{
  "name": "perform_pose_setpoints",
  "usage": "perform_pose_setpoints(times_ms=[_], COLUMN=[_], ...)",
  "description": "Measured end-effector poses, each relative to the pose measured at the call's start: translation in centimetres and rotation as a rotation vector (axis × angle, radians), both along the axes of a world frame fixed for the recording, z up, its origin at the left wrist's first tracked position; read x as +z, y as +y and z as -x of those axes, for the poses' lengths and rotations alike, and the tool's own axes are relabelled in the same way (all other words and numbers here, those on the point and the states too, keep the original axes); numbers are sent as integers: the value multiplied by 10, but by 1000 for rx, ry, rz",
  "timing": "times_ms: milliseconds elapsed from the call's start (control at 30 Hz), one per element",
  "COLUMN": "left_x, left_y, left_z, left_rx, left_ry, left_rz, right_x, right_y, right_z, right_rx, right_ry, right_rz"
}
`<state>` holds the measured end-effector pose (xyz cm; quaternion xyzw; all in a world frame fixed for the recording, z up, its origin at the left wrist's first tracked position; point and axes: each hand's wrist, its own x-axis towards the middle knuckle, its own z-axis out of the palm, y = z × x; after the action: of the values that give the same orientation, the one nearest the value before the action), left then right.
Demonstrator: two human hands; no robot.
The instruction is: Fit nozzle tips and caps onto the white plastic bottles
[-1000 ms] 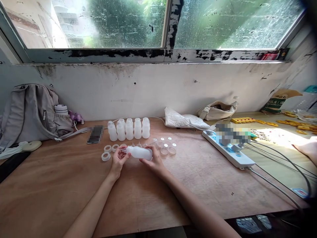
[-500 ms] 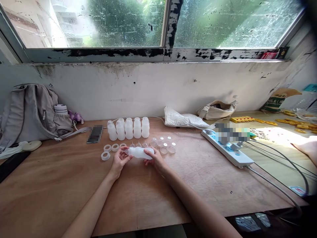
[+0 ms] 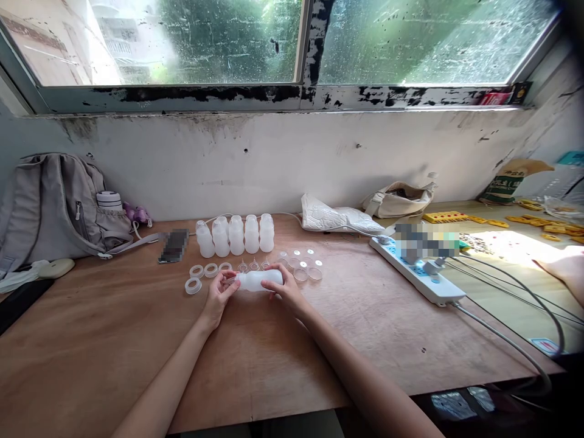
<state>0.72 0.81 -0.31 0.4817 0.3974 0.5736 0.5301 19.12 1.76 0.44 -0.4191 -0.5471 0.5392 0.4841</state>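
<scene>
A frosted white baby bottle (image 3: 255,280) lies sideways between my hands, above the table. My right hand (image 3: 285,289) is closed round its base end, thumb on top. At the neck end, my left hand (image 3: 221,297) pinches a clear teat (image 3: 231,280) against the bottle's mouth; the fingers partly cover it. Behind the hands is a row of clear teats (image 3: 253,265). White rings (image 3: 193,286) lie to the left, and several clear round caps (image 3: 301,274) to the right. Several frosted bottles (image 3: 236,237) stand upright in a row farther back.
A grey backpack (image 3: 55,207) and a blurred phone-like object (image 3: 174,246) are at the left. A white packet (image 3: 337,216), a cloth bag (image 3: 401,201) and a power strip (image 3: 415,271) with cables lie right. Another person's hand (image 3: 566,267) shows at the right edge, near yellow pieces (image 3: 561,228).
My right hand has shifted slightly along the bottle, its thumb now farther toward the bottle's middle. My left fingers have closed nearer to the bottle's neck. The camera has moved slightly.
</scene>
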Motion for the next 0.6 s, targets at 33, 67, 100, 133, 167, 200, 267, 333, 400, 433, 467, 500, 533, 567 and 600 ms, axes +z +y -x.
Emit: perform_pose_setpoints(times_ms=[33, 67, 100, 133, 167, 200, 267, 333, 400, 433, 467, 500, 533, 567, 600], left_x=[-1, -1, -2, -2, -2, -2, 0, 1, 3, 3, 3, 3, 2, 1, 0], left_y=[0, 1, 1, 1, 1, 1, 1, 0, 0, 0, 0, 0, 1, 1, 1], left_z=[0, 1, 1, 1, 2, 2, 1, 1, 0, 0, 0, 0, 1, 1, 2], left_rx=[7, 11, 12, 11, 11, 13, 14, 13, 17, 20, 22, 22, 21, 21, 23], left_ry=[5, 11, 19, 25, 30, 33, 34, 29, 33, 43, 59, 78, 96, 111, 122], left_rz=[0, 1, 4, 10, 19, 31, 59, 92, 121, 134, 147, 159, 170, 181, 190], right_x=[0, 0, 1, 1, 1, 2, 2, 3, 3, 4, 4, 4, 5, 5, 5], right_y=[-1, -1, -2, -2, -3, -3, -4, -4, -5, -5, -5, -6, -6, -6, -7], right_z=[0, 0, 0, 0, 0, -1, -2, -3, -3, -4, -4, -4, -3, -3, -2], right_rx=[-1, -1, 1, 4, 8, 13, 16, 7, 7, 15, 25, 36, 46, 53, 58], right_ry=[-13, -21, -26, -28, -28, -31, -58, -109, -144, -147, -144, -141, -139, -141, -145], right_rz=[-13, -26, -37, -46, -56, -68, -104, -149, -177, -182, -184, -184, -183, -182, -181])
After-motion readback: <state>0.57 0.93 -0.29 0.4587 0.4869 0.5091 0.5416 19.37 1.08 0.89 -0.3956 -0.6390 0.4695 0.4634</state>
